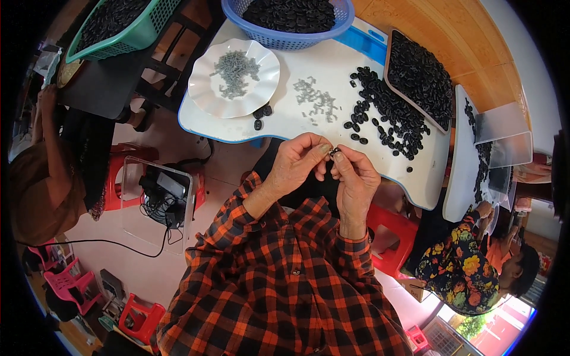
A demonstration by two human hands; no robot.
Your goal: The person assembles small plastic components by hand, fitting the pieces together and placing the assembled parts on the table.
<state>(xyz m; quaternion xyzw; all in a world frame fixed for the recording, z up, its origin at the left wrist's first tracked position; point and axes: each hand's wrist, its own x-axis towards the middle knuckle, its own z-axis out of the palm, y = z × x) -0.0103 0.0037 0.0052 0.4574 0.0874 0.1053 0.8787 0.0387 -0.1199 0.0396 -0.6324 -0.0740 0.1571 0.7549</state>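
Note:
My left hand (300,159) and my right hand (356,175) meet just off the table's near edge, fingers pinched together. Between their fingertips is a small black oval piece (333,152), gripped from both sides and partly hidden by the thumbs. Beyond my hands, small clear-grey pieces (317,99) lie loose on the white table (285,127). More of them are heaped on a white wavy-rimmed plate (205,98) to the left. Many black oval pieces (386,98) spread over the table's right side, and a few black pieces (259,124) lie beside the plate.
A tray (418,77) heaped with black pieces stands at the right. A blue basket (291,38) and a green basket (133,41) hold more. A clear bin (157,202) with cables is on the left. Other people sit at both sides; one wears a floral top (466,267).

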